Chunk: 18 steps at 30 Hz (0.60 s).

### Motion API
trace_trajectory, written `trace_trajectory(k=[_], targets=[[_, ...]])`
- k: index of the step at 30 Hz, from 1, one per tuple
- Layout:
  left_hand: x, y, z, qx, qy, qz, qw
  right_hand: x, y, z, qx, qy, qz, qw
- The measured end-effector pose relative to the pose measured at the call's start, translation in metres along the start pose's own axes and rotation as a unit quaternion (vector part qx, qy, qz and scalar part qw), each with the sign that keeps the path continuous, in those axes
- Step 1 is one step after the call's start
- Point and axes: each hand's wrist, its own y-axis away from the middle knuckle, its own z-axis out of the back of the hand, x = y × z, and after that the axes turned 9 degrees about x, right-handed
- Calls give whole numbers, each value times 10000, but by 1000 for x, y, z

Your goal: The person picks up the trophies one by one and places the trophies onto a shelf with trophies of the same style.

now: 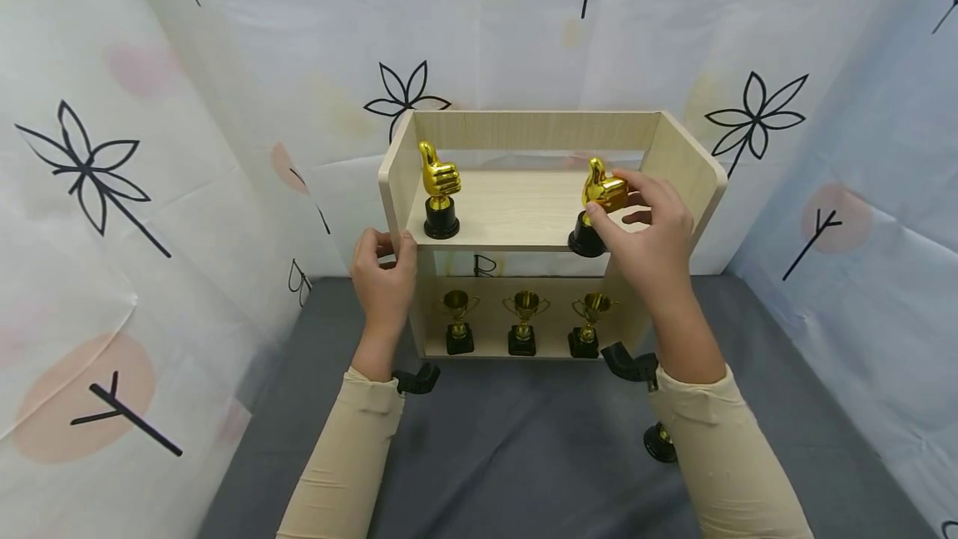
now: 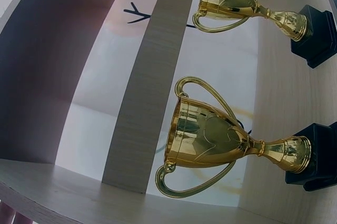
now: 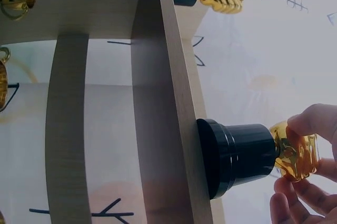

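My right hand (image 1: 651, 231) pinches a gold thumbs-up trophy (image 1: 602, 190) by its golden fist, fingers and thumb around it. Its round black base (image 3: 242, 150) is right at the front edge of the upper shelf, toward the right end. My left hand (image 1: 385, 277) rests at the left side panel of the wooden shelf unit (image 1: 501, 219), fingers bent against the panel's front edge. Just inside that panel, a second thumbs-up trophy (image 1: 440, 181) stands upright on the upper shelf. In the left wrist view only a bit of the left fingers (image 2: 8, 214) shows.
On the lower shelf stand three gold cup trophies, left (image 1: 458, 318), middle (image 1: 524, 318) and right (image 1: 590, 318). Another black-based trophy (image 1: 660, 443) lies partly hidden by my right sleeve on the grey cloth (image 1: 509, 447). Patterned fabric (image 1: 299, 65) hangs behind and at both sides.
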Motion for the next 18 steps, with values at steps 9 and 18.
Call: trace_trajectory(k=[9,18], targets=[[2,1,1,-13,-20,6,10000,-10,-9,2,24,-67,-242,9997],[2,0,1,58,57,36,10000,-16,-17,8,-20,-283,-320,9991]])
